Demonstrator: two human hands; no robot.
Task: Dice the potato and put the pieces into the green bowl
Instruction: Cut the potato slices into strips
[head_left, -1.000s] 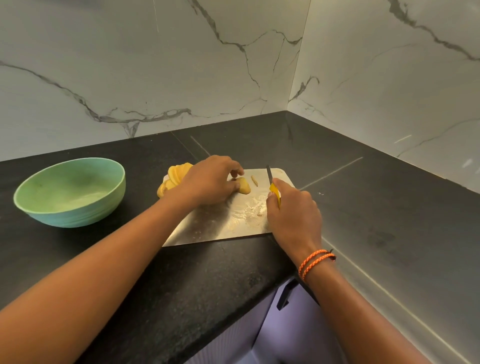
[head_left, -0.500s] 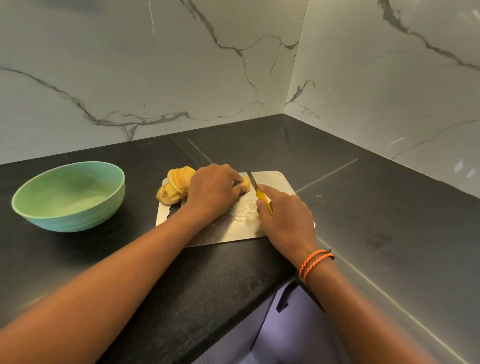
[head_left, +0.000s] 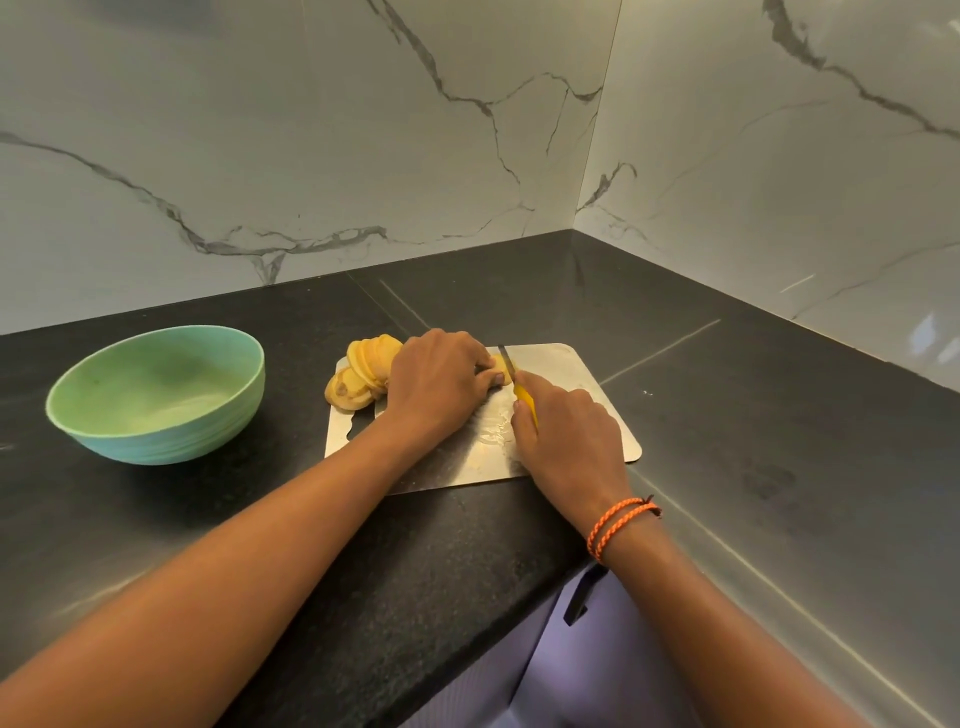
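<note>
A metal cutting board (head_left: 587, 395) lies on the black counter. Several potato slices (head_left: 363, 374) lean in a fanned stack at its left end. My left hand (head_left: 441, 382) curls over a small potato piece (head_left: 500, 365) and holds it down on the board. My right hand (head_left: 566, 436) grips a yellow-handled knife (head_left: 522, 397); its blade sits right against the piece by my left fingertips. The green bowl (head_left: 156, 395) stands on the counter left of the board with nothing visible in it.
White marble walls meet in a corner behind the board. The black counter (head_left: 779, 441) runs right along the wall, and its front edge is close below the board. A cabinet door with a dark handle (head_left: 582, 597) is under that edge.
The knife has moved left, from apart from the potato piece to right against it by my left fingers. My left hand has closed further over the piece.
</note>
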